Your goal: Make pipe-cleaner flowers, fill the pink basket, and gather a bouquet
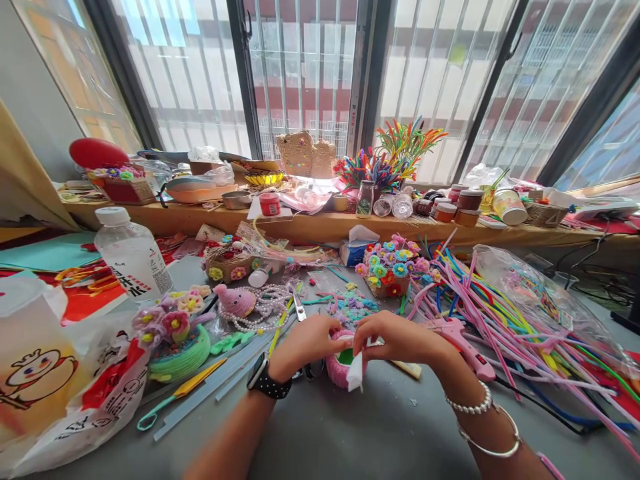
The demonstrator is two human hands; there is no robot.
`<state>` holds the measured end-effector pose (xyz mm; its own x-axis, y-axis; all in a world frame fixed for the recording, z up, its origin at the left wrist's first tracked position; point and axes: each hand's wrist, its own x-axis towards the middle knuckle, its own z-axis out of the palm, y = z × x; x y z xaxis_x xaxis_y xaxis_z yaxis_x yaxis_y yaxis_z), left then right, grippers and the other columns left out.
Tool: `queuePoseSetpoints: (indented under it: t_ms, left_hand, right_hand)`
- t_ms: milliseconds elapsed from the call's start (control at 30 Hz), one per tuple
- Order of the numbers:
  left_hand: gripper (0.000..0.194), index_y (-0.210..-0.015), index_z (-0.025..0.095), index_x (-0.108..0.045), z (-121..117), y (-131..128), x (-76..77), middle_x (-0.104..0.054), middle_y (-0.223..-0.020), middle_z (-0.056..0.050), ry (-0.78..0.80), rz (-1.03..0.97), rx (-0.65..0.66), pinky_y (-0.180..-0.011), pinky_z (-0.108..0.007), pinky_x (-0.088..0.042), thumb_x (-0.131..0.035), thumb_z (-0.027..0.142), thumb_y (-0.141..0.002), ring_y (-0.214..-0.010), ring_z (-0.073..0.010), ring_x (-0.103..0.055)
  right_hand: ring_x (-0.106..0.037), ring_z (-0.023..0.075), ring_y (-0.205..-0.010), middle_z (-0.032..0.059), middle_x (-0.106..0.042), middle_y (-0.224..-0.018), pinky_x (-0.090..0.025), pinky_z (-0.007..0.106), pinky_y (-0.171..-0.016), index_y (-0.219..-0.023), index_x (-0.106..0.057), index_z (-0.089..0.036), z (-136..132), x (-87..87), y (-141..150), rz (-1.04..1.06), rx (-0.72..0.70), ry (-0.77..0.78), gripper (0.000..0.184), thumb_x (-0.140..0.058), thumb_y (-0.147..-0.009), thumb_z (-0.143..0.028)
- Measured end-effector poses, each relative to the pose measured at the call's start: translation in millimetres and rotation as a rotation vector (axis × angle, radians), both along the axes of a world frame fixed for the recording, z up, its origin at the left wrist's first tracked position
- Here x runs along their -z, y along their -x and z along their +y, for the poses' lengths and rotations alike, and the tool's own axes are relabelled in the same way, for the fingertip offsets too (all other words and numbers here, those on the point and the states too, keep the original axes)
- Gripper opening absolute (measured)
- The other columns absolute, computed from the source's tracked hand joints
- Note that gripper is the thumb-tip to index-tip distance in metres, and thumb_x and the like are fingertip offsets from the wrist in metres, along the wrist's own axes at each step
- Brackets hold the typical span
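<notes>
A small round pink pot, fuzzy as if wound from chenille stems, sits on the grey table with green inside it. My left hand, with a black watch at the wrist, has its fingers closed on the pot's far-left rim. My right hand pinches a white piece like folded tissue, which hangs over the pot's right side. A pink hot glue gun lies just beyond my right wrist. Scissors lie past my left hand, partly hidden.
Chenille stems spread over the right side. Flower baskets, beads and glue sticks lie about. At left stand a water bottle and a drink in a plastic bag. A cluttered ledge runs below the windows.
</notes>
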<state>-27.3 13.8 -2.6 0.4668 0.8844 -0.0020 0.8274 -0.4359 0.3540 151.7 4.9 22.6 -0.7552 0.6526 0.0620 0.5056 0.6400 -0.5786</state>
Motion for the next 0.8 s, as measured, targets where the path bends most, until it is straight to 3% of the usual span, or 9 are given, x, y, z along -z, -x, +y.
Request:
queuePoseSetpoints:
  t_ms: [300,500,667,800]
  left_hand:
    - [0.028,-0.064,0.021,-0.061,0,-2,2.1,-0.062,-0.062,-0.002,-0.011,0.043,-0.036,-0.044,-0.022,-0.023,-0.044,0.041,-0.069,-0.054,-0.0134,-0.05]
    - [0.033,-0.071,0.022,-0.062,2,1,3.8,-0.063,-0.065,-0.001,-0.021,0.03,-0.003,-0.044,-0.022,-0.023,-0.042,0.047,-0.069,-0.056,-0.0139,-0.051]
    - [0.032,-0.055,0.019,-0.058,-1,-3,2.8,-0.054,-0.049,0.0,-0.071,0.088,-0.05,-0.041,-0.023,-0.017,-0.043,0.045,-0.068,-0.045,-0.0109,-0.042]
    - [0.038,-0.053,0.018,-0.055,-5,-4,0.3,-0.053,-0.048,0.0,-0.096,0.114,-0.044,-0.041,-0.024,-0.016,-0.041,0.049,-0.068,-0.044,-0.0107,-0.041]
  right_hand:
    - [-0.042,0.0065,-0.045,-0.0053,-0.053,-0.045,-0.026,0.018,-0.044,-0.057,-0.065,-0.019,7,13.5,20,-0.106,0.17,-0.059,0.012,-0.057,-0.06,-0.01]
    - [-0.048,0.0087,-0.054,-0.0027,-0.059,-0.057,-0.03,0.019,-0.051,-0.06,-0.064,-0.019,1,9.5,16,-0.125,0.205,-0.16,0.009,-0.058,-0.061,-0.011]
    - [-0.051,0.0136,-0.071,0.0008,-0.06,-0.069,-0.034,0.021,-0.057,-0.062,-0.065,-0.02,-1,6.5,13,-0.188,0.209,-0.245,0.009,-0.061,-0.061,-0.012]
    - [-0.049,0.0153,-0.077,0.0017,-0.058,-0.076,-0.035,0.022,-0.058,-0.068,-0.066,-0.023,-3,4.3,10,-0.224,0.244,-0.294,0.013,-0.063,-0.06,-0.013]
